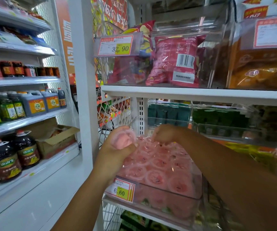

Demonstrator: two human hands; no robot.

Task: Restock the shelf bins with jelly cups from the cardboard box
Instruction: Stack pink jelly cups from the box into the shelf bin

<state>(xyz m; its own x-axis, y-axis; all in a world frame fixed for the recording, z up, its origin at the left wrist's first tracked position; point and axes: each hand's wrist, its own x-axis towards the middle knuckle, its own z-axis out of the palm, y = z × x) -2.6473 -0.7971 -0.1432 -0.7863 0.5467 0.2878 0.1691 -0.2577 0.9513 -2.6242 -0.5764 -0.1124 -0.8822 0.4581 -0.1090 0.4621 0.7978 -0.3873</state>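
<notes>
Pink jelly cups (156, 165) are filling most of the clear bin (167, 189); your left hand (114, 152) is clasping another cup (123, 139) above its back corner, while your right hand (163, 134) is reaching into the back row, grip impossible to tell

Bright, even store light — soft overall blur, glare on clear bins (192, 30), wide-angle bending at edges.

Blurred grip
The right hand (164, 133) is blurred over the cups (159, 165); its hold cannot be told. The tag (122, 190) has unreadable small print.
</notes>
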